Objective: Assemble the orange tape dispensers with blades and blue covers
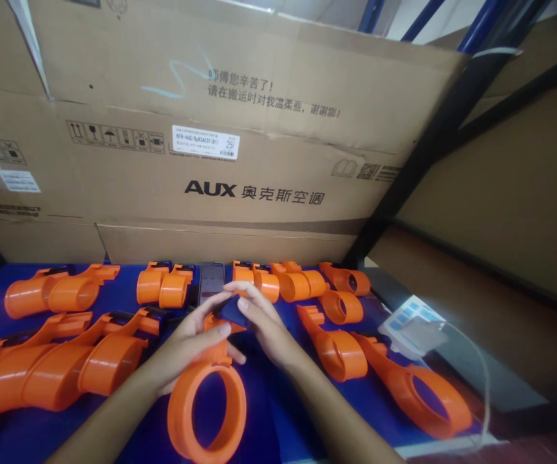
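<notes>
An orange plastic tape dispenser (pixel 208 412) is in front of me, its round ring tilted toward me at the bottom. My left hand (pixel 194 338) is wrapped around its upper part, thumb across the front. At the top, a dark blue piece (pixel 232 312) sits against the orange body, pinched by my right hand (pixel 261 316) with thumb and fingers. Both hands meet there, so the join between the blue piece and the dispenser is partly hidden. Behind the fingers, a phone (pixel 212 277) leans upright.
Orange dispensers (pixel 109 361) lie in rows on the blue surface (pixel 268 425) to the left. Several more dispensers (pixel 340 351) lie to the right, near a white device (pixel 413 328) with a cable. A large cardboard panel (pixel 128 193) stands behind, beside a dark metal post (pixel 404 174).
</notes>
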`<state>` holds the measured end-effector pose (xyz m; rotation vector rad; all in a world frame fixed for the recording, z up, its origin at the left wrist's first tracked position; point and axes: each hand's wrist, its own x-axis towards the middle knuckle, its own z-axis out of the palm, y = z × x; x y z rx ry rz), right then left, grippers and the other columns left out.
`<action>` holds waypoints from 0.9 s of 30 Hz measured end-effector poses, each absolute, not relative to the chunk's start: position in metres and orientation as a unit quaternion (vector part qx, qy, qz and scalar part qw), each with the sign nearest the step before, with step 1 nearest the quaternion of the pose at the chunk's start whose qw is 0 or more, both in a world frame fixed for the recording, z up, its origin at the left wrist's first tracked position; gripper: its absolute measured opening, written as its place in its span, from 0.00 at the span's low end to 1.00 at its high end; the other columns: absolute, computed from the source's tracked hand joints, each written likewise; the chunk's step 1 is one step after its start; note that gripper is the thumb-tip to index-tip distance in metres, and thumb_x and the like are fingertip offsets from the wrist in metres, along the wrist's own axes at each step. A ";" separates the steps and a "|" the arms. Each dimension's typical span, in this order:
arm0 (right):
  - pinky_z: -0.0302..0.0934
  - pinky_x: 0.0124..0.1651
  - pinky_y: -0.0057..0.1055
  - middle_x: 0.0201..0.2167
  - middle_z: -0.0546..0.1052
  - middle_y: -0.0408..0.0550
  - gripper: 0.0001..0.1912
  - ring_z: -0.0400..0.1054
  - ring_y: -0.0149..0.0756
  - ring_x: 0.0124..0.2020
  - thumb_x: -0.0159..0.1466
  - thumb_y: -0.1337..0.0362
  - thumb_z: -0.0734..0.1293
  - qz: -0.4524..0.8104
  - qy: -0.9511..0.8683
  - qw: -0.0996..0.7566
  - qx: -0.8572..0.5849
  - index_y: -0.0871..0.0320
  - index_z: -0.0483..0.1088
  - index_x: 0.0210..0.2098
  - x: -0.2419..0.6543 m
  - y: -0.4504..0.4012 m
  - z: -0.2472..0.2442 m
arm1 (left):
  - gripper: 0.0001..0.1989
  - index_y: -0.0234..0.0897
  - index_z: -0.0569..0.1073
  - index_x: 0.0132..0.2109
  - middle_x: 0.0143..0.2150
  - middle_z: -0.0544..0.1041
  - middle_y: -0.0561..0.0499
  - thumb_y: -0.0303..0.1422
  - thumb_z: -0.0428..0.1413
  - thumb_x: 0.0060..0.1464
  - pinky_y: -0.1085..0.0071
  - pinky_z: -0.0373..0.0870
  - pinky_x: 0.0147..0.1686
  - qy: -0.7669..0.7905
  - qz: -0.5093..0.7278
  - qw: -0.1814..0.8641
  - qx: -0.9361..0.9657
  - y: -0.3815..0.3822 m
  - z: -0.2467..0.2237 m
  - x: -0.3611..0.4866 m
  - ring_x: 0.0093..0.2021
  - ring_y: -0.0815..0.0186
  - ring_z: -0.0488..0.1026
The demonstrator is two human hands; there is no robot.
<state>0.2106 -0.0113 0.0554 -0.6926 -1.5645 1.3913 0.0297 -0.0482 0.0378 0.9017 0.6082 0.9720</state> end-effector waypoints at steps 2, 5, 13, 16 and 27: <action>0.62 0.43 0.32 0.38 0.74 0.43 0.18 0.69 0.37 0.39 0.67 0.47 0.68 0.558 -0.619 0.463 -0.302 0.51 0.68 0.50 0.208 -0.010 0.051 | 0.41 0.42 0.56 0.73 0.42 0.83 0.38 0.36 0.65 0.58 0.61 0.80 0.36 0.281 0.441 0.751 0.404 -0.050 0.040 0.031 0.39 0.49 0.84; 0.59 0.38 0.30 0.30 0.70 0.39 0.18 0.65 0.33 0.32 0.65 0.48 0.70 0.545 -0.619 0.465 -0.321 0.52 0.66 0.45 0.202 -0.007 0.045 | 0.32 0.41 0.64 0.68 0.47 0.82 0.37 0.41 0.62 0.60 0.61 0.81 0.32 0.324 0.456 0.735 0.384 -0.050 0.044 0.034 0.36 0.50 0.84; 0.56 0.34 0.29 0.29 0.67 0.38 0.20 0.61 0.32 0.30 0.65 0.47 0.70 0.536 -0.634 0.472 -0.296 0.51 0.58 0.38 0.194 -0.008 0.042 | 0.30 0.40 0.67 0.64 0.45 0.82 0.38 0.44 0.62 0.58 0.60 0.80 0.27 0.339 0.437 0.735 0.392 -0.033 0.029 0.034 0.30 0.52 0.83; 0.58 0.35 0.30 0.30 0.68 0.39 0.17 0.64 0.33 0.31 0.68 0.46 0.66 0.517 -0.652 0.453 -0.320 0.51 0.61 0.43 0.200 -0.006 0.045 | 0.32 0.37 0.66 0.66 0.43 0.83 0.37 0.43 0.62 0.58 0.62 0.78 0.26 0.324 0.449 0.742 0.378 -0.031 0.026 0.032 0.29 0.53 0.83; 0.55 0.38 0.32 0.27 0.72 0.41 0.11 0.65 0.36 0.33 0.57 0.70 0.69 0.239 -0.893 0.200 -0.326 0.54 0.70 0.39 0.215 -0.015 0.055 | 0.34 0.30 0.71 0.62 0.48 0.82 0.38 0.50 0.53 0.57 0.61 0.78 0.39 0.192 0.633 0.718 0.216 -0.038 0.066 0.003 0.39 0.54 0.80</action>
